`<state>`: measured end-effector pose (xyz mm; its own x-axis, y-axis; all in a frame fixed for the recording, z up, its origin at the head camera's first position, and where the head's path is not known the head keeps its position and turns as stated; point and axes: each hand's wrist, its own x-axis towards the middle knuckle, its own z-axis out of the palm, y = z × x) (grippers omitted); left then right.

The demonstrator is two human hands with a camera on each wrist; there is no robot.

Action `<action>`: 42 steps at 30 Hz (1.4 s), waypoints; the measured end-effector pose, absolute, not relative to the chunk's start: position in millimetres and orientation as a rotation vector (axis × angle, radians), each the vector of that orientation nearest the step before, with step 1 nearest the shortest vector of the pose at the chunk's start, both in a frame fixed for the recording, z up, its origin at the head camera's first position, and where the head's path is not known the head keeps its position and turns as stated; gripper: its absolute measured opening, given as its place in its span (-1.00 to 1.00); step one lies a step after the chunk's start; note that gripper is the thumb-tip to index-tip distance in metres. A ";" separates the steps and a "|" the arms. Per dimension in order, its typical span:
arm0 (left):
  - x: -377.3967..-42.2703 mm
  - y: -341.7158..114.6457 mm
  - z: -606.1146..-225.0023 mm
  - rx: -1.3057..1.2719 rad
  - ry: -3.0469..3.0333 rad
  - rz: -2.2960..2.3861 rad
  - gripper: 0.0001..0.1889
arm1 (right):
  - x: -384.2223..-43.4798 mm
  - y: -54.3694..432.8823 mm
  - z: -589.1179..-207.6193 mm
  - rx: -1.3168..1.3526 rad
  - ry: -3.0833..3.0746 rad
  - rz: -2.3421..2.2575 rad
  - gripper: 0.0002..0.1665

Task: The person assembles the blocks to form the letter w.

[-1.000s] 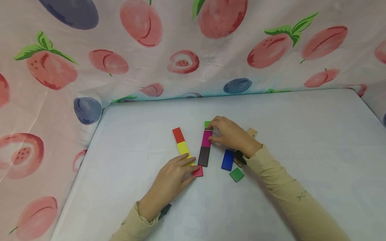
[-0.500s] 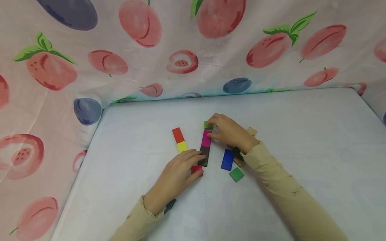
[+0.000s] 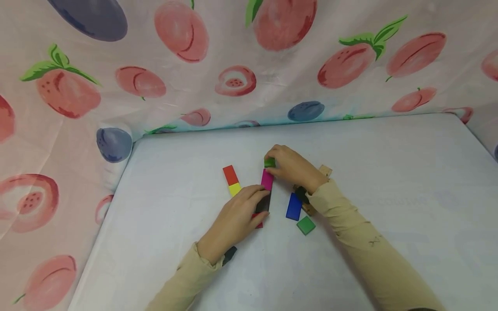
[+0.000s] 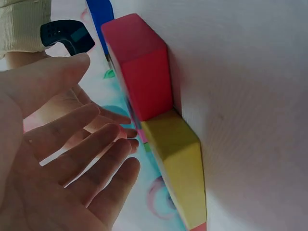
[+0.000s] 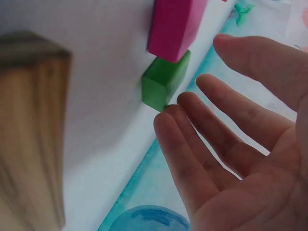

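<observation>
My left hand (image 3: 235, 216) reaches over the dark block (image 3: 263, 204), its thumb and fingers apart on either side of it. Below the thumb, a pinkish-red block (image 3: 258, 221) is partly covered. A magenta block (image 3: 266, 178) continues the row beyond the dark one. At its far end, my right hand (image 3: 293, 166) has its fingertips at a small green block (image 3: 269, 163), the thumb by the magenta block. In the right wrist view, the fingers bend gently beside the green block (image 5: 166, 79), thumb held apart. The left wrist view shows the left fingers spread, the dark block hidden.
A red block (image 3: 230, 175) and a partly hidden yellow block (image 3: 234, 188) form a slanted row at left. Near the right wrist lie a blue block (image 3: 293, 206), a green square block (image 3: 306, 225) and wooden blocks (image 3: 325, 170). Patterned cloth (image 3: 235, 80) hangs behind the table.
My left hand has moved right and away from me, from the yellow and pinkish-red blocks to over the dark block. My right hand has shifted slightly, its fingers coming further over the small green block.
</observation>
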<state>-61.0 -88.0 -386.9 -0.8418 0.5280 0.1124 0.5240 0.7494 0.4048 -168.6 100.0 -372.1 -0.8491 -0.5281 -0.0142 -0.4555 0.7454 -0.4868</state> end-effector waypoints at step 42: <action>-72.8 -81.2 -395.2 0.879 2.868 0.557 -0.45 | -175.9 101.1 -380.7 -0.759 2.852 -0.651 -0.68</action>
<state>-72.8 -81.2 -395.2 -0.8302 0.5571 0.0197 0.5240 0.7679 0.3685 -175.9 101.1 -380.7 -0.8671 -0.4982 -0.0044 -0.4468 0.7816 -0.4352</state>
